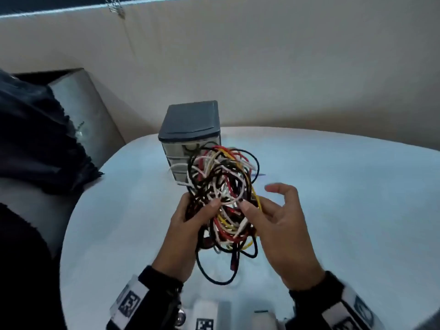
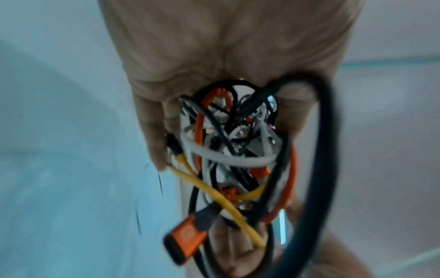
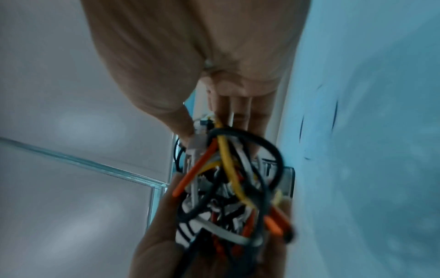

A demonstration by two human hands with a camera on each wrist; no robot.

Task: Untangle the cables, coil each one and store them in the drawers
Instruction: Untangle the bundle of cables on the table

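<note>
Both hands are seen from above, held over a white table (image 1: pixel 357 198). At the near edge, 2 dark cuffs carry white bands with printed square markers. A tangle of cables (image 1: pixel 223 201) in black, white, red and yellow is held up between the hands, above the table. The left hand (image 1: pixel 183 234) is curled around the left side of the tangle, thumb pressed on top. The right hand (image 1: pixel 281 232) is touching the tangle's right side with thumb and palm; its fingers are loosely bent and spread, and a firm grip cannot be told. A black loop hangs down from the tangle toward the near edge. Just beyond the tangle, on the table, a small drawer unit (image 1: pixel 190 139) stands upright, with a dark top and clear drawers. Dark fabric (image 1: pixel 35 144) lies at far left.
</note>
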